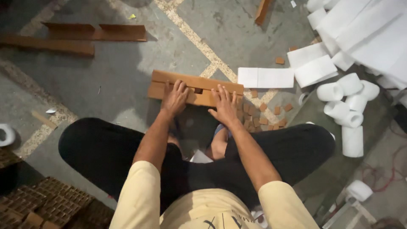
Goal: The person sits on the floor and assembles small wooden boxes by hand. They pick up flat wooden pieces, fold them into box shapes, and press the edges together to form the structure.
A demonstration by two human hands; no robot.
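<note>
Head view: both hands, left hand (174,98) & right hand (224,107), flat on cardboard strip (199,82).

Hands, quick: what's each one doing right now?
Left hand: open, fingers spread, pressing flat on the brown cardboard strip.
Right hand: open, pressing flat on the same strip.

Brown angle board (196,87), warm orange-brown, under both hands; left hand (175,97) and right hand (224,106) lie on it. Small square offcuts (263,114) the same brown, scattered on the floor. Floor (127,72) dull grey concrete, mottled, crossed by pale cream speckled lines (190,36). More brown angle strips (76,36) top left, darker in shadow. White foam sheets (265,77) and white foam rolls (347,99) at right, plain, unpatterned. Trousers (101,148) black. Shirt (203,208) pale yellow with a dark print. Honeycomb board (51,203) dark brown, cell-patterned. Thin red cord (381,174) on grey, lower right.
</note>
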